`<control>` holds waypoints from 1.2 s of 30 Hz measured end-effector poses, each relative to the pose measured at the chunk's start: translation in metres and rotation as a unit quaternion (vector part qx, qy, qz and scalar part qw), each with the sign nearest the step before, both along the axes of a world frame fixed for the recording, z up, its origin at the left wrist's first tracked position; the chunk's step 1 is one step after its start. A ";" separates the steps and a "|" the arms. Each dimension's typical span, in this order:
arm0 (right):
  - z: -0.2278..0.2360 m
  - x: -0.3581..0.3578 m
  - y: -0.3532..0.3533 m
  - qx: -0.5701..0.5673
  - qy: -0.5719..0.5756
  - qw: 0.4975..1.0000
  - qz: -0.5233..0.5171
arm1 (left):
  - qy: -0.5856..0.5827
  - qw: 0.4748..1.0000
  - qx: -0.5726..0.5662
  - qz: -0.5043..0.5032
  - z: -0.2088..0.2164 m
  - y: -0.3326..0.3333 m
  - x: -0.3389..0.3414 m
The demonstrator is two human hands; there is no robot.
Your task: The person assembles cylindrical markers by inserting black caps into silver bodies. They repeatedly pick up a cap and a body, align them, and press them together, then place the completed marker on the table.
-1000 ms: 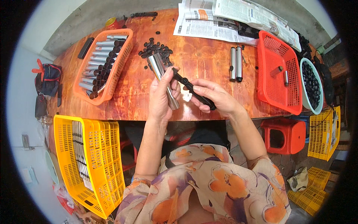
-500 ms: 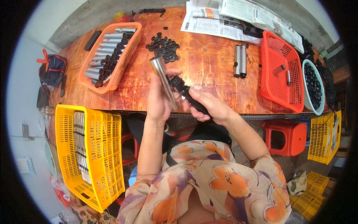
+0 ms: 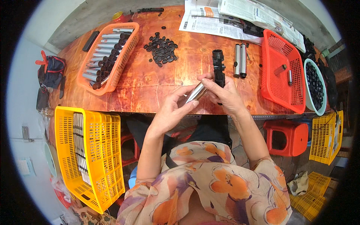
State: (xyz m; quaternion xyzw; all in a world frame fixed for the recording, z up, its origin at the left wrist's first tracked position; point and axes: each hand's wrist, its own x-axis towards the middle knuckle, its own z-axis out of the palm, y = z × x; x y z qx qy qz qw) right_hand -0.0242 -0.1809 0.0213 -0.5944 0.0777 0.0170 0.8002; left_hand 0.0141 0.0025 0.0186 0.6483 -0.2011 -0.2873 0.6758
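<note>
Over the table's [image 3: 198,48] near edge, the left hand [image 3: 168,113] has its fingers closed on a shiny metal tube [image 3: 195,93]; the right hand's [image 3: 229,98] fingers grip a black plastic fitting [image 3: 218,65] (nearly upright), thumb at the tube's upper end.

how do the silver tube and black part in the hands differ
The silver tube is smooth and shiny; the black part is dark with bumpy sides. The tube slants, its lower end in the left hand, while the black part, in the right hand, runs nearly straight up the picture. Both are long and narrow.
</note>
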 end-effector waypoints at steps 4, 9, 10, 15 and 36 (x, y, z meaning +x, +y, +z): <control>-0.001 -0.005 0.006 0.009 0.000 0.997 -0.083 | 0.003 0.999 -0.004 0.046 0.008 0.014 0.013; 0.003 -0.009 0.047 0.010 -0.114 0.983 -0.143 | 0.158 0.856 -0.397 0.290 -0.021 0.000 0.023; 0.003 -0.012 0.051 -0.006 -0.090 0.988 -0.123 | 0.264 0.811 -0.437 0.287 -0.025 -0.008 0.024; -0.007 -0.007 0.052 -0.176 -0.138 0.974 -0.021 | 0.290 0.813 -0.417 0.283 -0.030 -0.006 0.036; -0.039 -0.034 0.011 -0.140 0.073 0.986 0.060 | 0.053 0.834 -0.494 0.240 -0.002 -0.014 0.063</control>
